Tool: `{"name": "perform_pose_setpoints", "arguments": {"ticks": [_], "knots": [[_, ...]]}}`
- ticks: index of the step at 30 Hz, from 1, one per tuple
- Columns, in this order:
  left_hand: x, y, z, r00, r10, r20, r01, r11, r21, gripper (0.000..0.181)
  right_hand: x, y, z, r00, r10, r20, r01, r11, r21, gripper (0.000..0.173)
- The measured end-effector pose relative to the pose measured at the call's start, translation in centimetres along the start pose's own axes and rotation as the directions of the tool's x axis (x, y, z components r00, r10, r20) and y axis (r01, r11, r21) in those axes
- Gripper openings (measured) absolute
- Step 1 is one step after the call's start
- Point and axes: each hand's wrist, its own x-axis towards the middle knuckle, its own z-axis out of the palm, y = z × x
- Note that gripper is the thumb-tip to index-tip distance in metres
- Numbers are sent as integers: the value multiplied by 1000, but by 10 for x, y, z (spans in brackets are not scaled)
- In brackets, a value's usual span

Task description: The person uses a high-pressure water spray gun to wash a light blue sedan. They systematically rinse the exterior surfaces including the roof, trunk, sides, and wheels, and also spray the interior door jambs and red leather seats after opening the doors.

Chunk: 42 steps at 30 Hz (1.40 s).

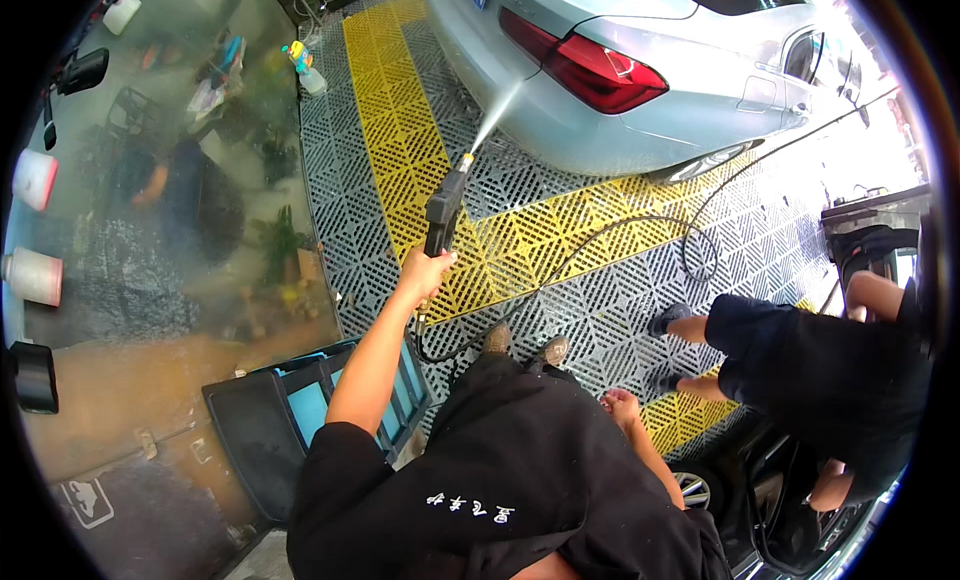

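Observation:
My left hand (425,274) grips a black pressure-washer spray gun (445,205), held out in front of me. From its brass-coloured nozzle (468,161) a white water jet (496,116) fans out towards the rear bumper (540,122) of a silver-blue sedan. The jet meets the bumper just below and left of the red tail light (609,74). A black hose (577,256) runs from the gun's lower end across the floor to the right. Beside my right thigh hangs my right hand (622,407), fingers curled; whether anything small is inside is hidden.
Slotted grey and yellow floor tiles (525,235) lie underfoot. A spray bottle (309,74) stands by the glass panel (247,167) at left. A black and blue rack (300,407) is near my left side. To the right, another person (810,377) bends by a black car (720,505).

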Motion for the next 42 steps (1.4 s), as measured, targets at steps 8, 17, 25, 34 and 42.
{"name": "perform_pose_setpoints", "arguments": {"ticks": [8,17,25,34,42], "knots": [[54,26,-30,988,-8,-155,26,993,116,17,-50,-6,-12,998,22,-67,-33,985,-167,13],[131,138,-113,863,214,-458,-292,951,-106,22,-39,73,-37,984,111,-140,-87,982,168,24],[70,32,-38,983,35,-178,-5,986,166,30,-68,91,-59,962,233,-145,-208,963,173,27],[-15,-90,163,984,-172,34,132,852,506,20,-10,128,-155,978,198,-68,-175,951,254,22],[-95,-5,284,982,169,-86,-102,853,512,21,8,183,-285,969,137,-206,-68,947,313,14]]}}
